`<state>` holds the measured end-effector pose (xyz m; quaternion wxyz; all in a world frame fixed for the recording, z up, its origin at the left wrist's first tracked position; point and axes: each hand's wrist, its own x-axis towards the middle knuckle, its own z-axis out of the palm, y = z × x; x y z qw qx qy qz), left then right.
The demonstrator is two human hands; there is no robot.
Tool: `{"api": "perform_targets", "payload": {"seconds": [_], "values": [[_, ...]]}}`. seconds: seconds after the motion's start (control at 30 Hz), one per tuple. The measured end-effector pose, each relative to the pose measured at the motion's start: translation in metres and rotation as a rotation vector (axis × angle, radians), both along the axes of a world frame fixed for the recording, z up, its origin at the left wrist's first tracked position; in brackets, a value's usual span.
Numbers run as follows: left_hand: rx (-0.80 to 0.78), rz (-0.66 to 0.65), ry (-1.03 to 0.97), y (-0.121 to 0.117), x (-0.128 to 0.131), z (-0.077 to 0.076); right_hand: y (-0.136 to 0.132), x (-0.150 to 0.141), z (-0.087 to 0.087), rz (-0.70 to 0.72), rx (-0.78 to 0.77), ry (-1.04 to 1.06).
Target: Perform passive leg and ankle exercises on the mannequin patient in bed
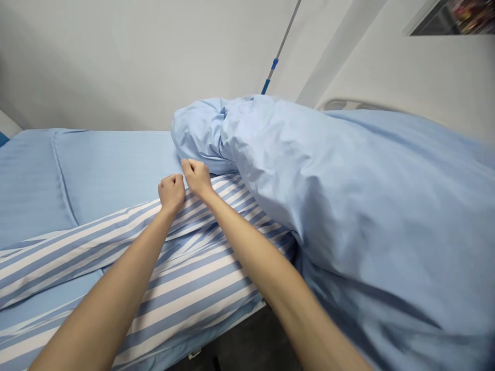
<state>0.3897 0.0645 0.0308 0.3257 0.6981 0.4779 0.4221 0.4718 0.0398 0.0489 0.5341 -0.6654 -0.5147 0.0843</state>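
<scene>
Your left hand and right hand are close together near the middle of the bed, toward its far edge. In each grip the fingers are curled together into a fist; you cannot tell from this view whether any cloth is caught inside. Both fists are at the upper border of the striped cloth, which runs in two long folds from the bed's left end toward the middle, the nearer one along the near edge. Your right fist is right by the gathered end of the light-blue quilt, though contact is unclear. That quilt is bunched and puffy, covers the bed's right part, overlaps the striped cloth and drops over the near edge. A pale panel shows behind it at the bed's far right corner. Beyond the far edge, a thin pole with blue fittings slants before the white wall.
</scene>
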Motion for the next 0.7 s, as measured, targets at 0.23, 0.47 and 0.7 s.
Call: {"api": "perform_targets", "payload": {"seconds": [0.23,0.47,0.7], "values": [[0.031,0.0,0.021,0.0,0.0,-0.003,0.003,0.013,-0.027,0.031,0.016,0.064],[-0.086,-0.088,-0.254,-0.003,0.026,0.014,-0.001,0.017,-0.019,0.048,0.076,0.198],[-0.068,0.099,-0.005,-0.013,0.043,0.002,-0.003,0.02,-0.013,-0.043,0.05,0.143]]}}
